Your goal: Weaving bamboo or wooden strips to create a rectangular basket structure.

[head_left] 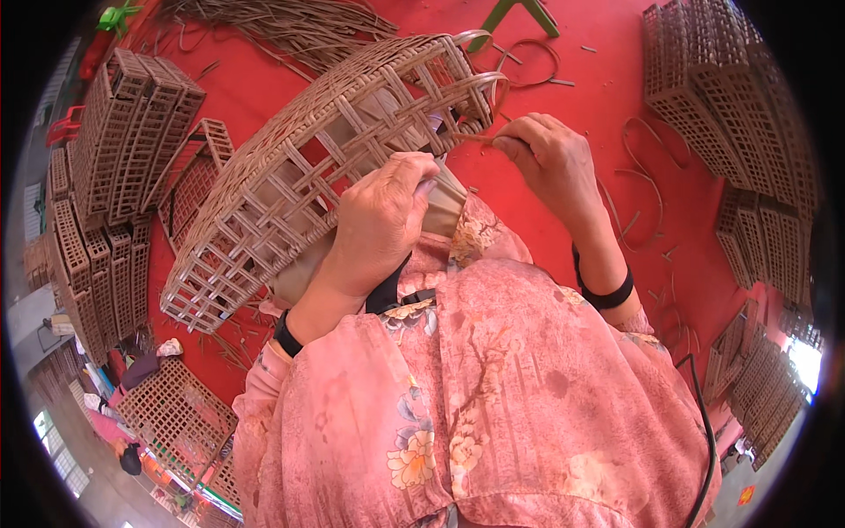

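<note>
Now pinching a thin rattan strip (473, 137) with right hand (553, 158) fingertips beside the woven basket (290, 189) rim; left hand (380, 220) fingers curled, pressing basket, tilted on lap, over red floor (607, 106).

Person wearing a pink floral garment (493, 396), black wristbands (607, 295) circling both wrists, black cable (704, 431) trailing alongside.

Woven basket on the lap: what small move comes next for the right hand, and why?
Probably draw the cane strip taut through the basket rim. The right hand pinches its end beside the rim's loose loops, while the left hand steadies the basket wall.
</note>
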`<state>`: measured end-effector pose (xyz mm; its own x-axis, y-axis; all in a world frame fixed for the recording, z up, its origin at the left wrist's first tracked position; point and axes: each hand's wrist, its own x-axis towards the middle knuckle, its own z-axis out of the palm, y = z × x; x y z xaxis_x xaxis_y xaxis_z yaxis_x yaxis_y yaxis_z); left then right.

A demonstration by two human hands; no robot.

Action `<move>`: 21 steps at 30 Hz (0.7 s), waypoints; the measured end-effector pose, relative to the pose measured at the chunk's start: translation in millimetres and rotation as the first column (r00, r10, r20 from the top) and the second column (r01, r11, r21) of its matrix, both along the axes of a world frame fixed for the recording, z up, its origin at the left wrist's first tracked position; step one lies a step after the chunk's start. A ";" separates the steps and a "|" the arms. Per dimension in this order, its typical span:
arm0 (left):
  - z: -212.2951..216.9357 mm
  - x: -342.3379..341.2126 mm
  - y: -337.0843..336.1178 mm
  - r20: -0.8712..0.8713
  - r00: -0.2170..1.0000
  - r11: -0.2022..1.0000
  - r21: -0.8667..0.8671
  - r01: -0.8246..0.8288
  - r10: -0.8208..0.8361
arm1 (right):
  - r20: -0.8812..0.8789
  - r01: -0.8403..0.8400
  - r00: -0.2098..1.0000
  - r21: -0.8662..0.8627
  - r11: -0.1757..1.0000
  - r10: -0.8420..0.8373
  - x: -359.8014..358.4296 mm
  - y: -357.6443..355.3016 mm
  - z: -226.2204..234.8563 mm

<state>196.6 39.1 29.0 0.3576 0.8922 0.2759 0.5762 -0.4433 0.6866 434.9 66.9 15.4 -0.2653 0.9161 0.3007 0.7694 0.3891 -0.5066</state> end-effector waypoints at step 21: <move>-47.4 36.7 44.4 -0.113 0.985 0.972 0.211 -0.103 0.129 | -0.157 -0.181 0.979 -0.372 0.911 0.131 -0.1 57.9 -9.5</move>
